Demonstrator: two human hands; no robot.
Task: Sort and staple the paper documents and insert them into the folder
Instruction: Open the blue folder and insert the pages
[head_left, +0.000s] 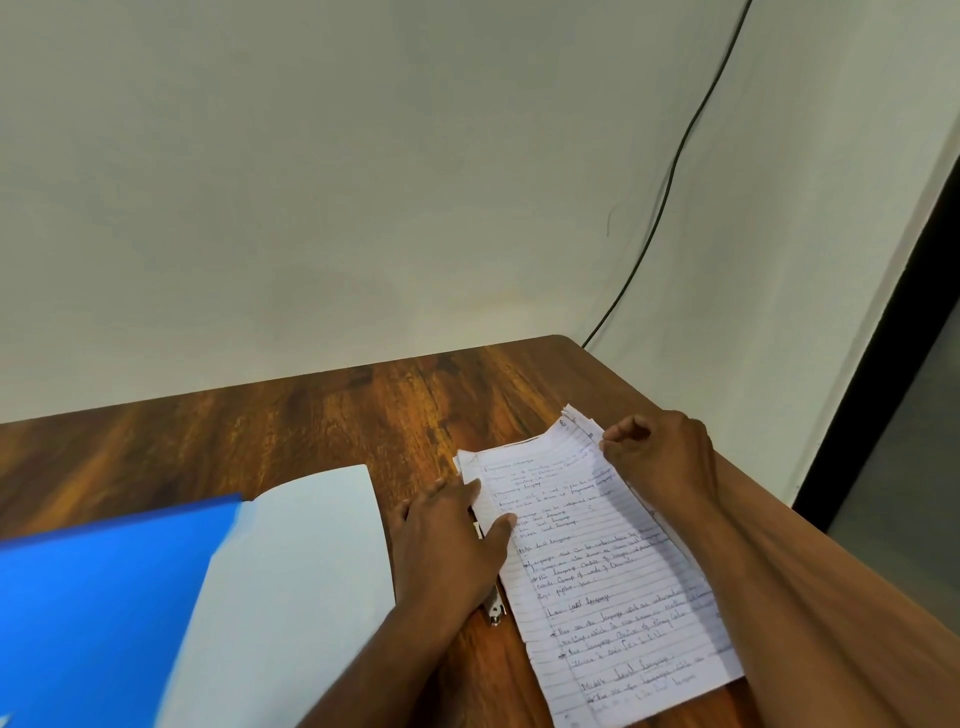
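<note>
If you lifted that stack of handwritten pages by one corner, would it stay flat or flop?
Probably flop: the handwritten pages are thin lined sheets, with corners already fanning apart near the right hand. They look loose, so they might slide apart. The left hand resting on their edge suggests they shift easily.

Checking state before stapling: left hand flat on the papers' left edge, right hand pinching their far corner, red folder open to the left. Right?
Not quite: the folder is blue, not red, as the head view shows. The rest holds: left hand on the papers' left edge, right hand pinching the far corner.

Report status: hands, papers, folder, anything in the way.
Left hand flat on handwritten pages, over stapler. Right hand pinching pages' far corner. Blue folder open, left. Nothing blocking.
</note>
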